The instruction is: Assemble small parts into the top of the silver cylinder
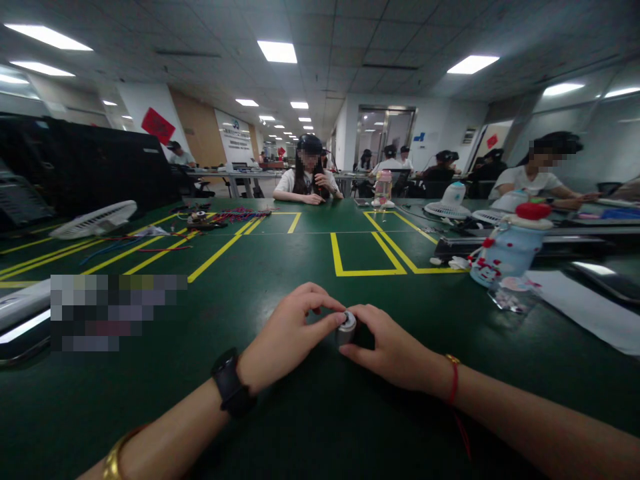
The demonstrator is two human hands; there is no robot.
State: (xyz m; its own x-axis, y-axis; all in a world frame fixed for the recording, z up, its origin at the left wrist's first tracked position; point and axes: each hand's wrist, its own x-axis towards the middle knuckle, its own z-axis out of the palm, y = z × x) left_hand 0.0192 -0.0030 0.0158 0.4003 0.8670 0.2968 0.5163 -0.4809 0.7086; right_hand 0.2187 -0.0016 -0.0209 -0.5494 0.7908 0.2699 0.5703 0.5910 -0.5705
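Note:
A small silver-grey metal cylinder (347,335) with a paler ring and a dark spot on its top stands on the green table in front of me. My right hand (390,347) grips its side between thumb and fingers. From the left, my left hand (295,330) reaches to the cylinder's top, thumb and index finger pinched together at the dark spot. Whatever small piece lies between those two fingertips is too small to make out. A dark watch (231,381) is on my left wrist, a red string bracelet (454,380) on my right.
The green table (295,257) carries yellow tape lines. To the right stand a blue bottle (517,247), a clear packet (513,293) and white paper (585,307). Wires (235,217) and a white fan (95,219) lie left. A person (307,177) sits opposite.

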